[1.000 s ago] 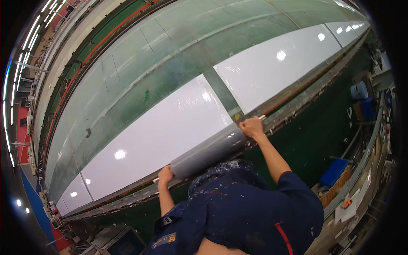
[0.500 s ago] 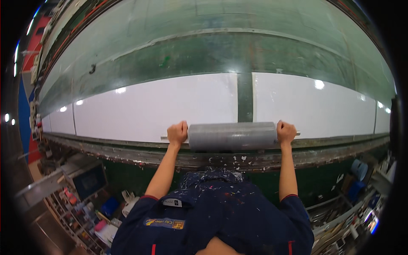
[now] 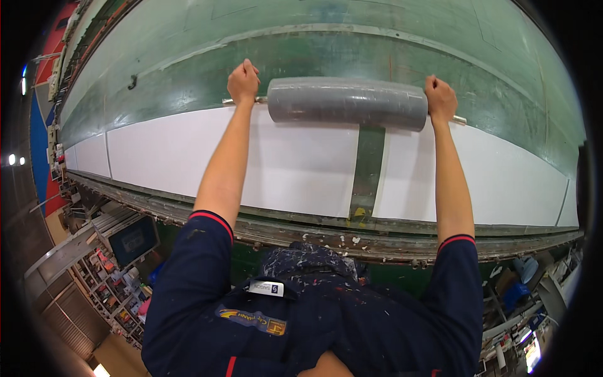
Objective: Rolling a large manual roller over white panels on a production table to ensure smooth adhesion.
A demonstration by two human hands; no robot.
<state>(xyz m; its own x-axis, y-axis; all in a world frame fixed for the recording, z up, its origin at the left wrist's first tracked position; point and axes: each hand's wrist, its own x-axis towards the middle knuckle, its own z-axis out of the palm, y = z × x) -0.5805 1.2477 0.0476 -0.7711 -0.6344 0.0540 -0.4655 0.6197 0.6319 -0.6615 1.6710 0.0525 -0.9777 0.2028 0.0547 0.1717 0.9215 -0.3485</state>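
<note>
A wide grey roller (image 3: 347, 102) with metal rod ends lies across the far edge of two white sheets. My left hand (image 3: 244, 83) is wrapped round the rod at its left end, and my right hand (image 3: 441, 99) grips the rod at the right end. The roller tilts slightly, its right end nearer to me. Beneath it, the left white sheet (image 3: 301, 164) and the right white sheet (image 3: 461, 173) lie flat on the green table (image 3: 369, 169), with a green strip of tabletop showing between them. Both arms are stretched forward.
The long table's near rail (image 3: 301, 235) is spotted with paint and runs just in front of my body. Below on the left stands a shelf of small containers (image 3: 110, 286) beside a dark panel (image 3: 133, 244). A blue container (image 3: 516, 295) sits at the lower right.
Both hands have pushed the roller away from me, from the sheets' near edge to their far edge. My arms have stretched out, and the roller has turned slightly askew.
</note>
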